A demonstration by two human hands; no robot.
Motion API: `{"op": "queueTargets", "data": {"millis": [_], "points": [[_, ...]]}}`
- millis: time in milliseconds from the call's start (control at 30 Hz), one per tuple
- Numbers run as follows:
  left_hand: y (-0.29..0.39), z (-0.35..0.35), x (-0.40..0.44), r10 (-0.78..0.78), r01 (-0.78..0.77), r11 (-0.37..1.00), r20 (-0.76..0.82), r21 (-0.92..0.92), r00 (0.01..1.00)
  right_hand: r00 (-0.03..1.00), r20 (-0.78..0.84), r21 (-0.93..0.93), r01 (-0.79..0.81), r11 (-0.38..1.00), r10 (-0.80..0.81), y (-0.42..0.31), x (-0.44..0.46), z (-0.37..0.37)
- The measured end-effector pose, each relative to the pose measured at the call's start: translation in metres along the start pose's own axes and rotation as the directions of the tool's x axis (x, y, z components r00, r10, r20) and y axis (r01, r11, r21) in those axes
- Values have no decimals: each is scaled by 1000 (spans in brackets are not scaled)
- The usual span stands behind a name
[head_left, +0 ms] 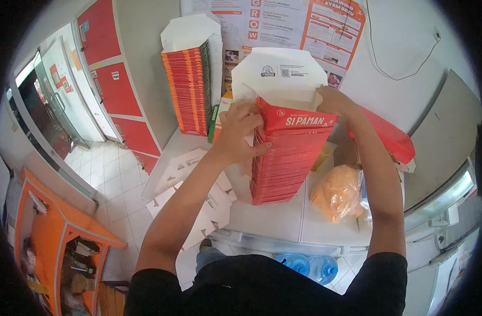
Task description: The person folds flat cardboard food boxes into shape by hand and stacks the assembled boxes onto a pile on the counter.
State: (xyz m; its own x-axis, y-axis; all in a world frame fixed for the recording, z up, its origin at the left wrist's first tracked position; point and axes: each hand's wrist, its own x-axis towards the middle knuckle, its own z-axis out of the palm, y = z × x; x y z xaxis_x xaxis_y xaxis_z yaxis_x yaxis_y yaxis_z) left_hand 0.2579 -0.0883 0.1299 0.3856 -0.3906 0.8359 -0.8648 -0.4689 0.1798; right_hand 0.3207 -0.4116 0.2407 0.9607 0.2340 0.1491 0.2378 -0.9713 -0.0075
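A tall stack of nested red boxes (291, 163) stands on the white table (235, 179). The top box (299, 120) has its white lid (280, 66) raised at the back. My left hand (240, 131) is against the left side of the stack near its top, fingers bent and spread, with the thumb on the red edges. At the top box's right rear corner is my right hand (333, 101), its fingers curled at the rim and partly hidden by the box.
Another stack of orange-red boxes (185, 89) stands behind left. Flat white box blanks (204, 205) lie left. A plastic bag of orange stuff (336, 194) and a red box (385, 137) are right. Blue water bottles (322, 268) stand below the table's front edge.
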Motion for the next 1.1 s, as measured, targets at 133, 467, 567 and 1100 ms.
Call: {"op": "queueTargets", "data": {"millis": [133, 467, 567, 1100], "points": [[13, -7, -3, 15, -17, 996, 28, 86, 1000, 998, -26, -99, -57, 993, 55, -15, -5, 0], [20, -5, -1, -11, 14, 997, -36, 82, 999, 938, 73, -509, 328, 796, -340, -15, -7, 9], [36, -9, -11, -78, 93, 987, -116, 131, 990, 951, 13, -460, 280, 843, -308, -8, -3, 30], [-7, -34, -415, -698, 552, 703, 580, 448, 420, 983, -180, -162, -1, 987, -28, -4, -5, 33]]}}
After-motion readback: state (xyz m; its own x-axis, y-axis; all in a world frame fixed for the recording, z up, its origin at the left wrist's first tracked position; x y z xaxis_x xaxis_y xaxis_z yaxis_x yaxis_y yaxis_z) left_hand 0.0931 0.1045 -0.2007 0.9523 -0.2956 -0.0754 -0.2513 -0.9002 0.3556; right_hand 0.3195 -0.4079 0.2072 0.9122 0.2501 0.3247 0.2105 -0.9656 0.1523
